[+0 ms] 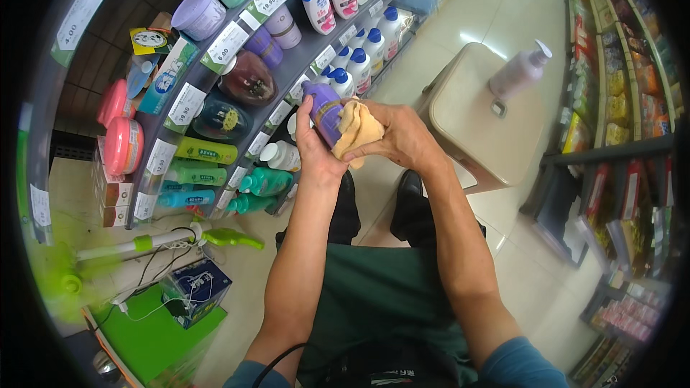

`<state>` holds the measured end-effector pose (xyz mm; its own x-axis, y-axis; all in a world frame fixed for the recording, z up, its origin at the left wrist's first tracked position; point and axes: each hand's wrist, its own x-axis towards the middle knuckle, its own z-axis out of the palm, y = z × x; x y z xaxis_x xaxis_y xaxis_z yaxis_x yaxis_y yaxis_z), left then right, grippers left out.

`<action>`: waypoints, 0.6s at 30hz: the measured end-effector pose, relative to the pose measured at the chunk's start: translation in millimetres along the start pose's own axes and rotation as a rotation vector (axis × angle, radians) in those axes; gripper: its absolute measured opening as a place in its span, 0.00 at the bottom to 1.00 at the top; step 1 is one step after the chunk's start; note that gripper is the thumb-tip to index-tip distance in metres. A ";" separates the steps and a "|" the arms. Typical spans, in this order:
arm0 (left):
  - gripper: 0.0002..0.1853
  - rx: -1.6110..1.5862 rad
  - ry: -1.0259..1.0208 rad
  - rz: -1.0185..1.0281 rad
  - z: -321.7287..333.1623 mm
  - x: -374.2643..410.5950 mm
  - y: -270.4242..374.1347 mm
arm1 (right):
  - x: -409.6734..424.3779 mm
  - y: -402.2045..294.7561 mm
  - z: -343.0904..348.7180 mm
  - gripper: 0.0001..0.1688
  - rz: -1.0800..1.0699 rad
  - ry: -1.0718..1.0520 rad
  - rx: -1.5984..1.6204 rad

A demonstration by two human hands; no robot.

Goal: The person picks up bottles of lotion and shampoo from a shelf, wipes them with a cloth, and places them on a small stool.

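My left hand (319, 153) holds a purple plastic bottle (323, 108) tilted in front of the shelves. A folded yellow cloth (360, 128) is in my right hand (401, 137), pressed around the bottle's lower end. The cloth covers that end, so its surface there is hidden. On the shelf just behind the bottle stand white bottles with blue caps (358, 67). To the right, a pale pink pump bottle (517, 73) stands on a beige lidded bin or stool (480, 118).
Curved store shelves (296, 27) with shampoo bottles, tubs and price tags run along the left. Packaged goods fill another shelf unit (614, 81) at the right. A green and white fan (143, 242) and a dark blue box (197, 288) with cables lie at the lower left.
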<state>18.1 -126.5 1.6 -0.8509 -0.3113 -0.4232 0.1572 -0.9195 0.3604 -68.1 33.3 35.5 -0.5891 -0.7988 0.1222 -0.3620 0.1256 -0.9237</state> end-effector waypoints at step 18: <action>0.43 -0.153 -0.203 -0.050 5.6 -0.9 -0.3 | -3.6 -8.3 -8.2 0.53 0.151 -0.195 0.572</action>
<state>16.0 -124.6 6.6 -0.9402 -0.2238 -0.2566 0.1728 -0.9630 0.2070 -68.9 40.0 45.6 -0.4410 -0.8965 -0.0434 0.1910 -0.0465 -0.9805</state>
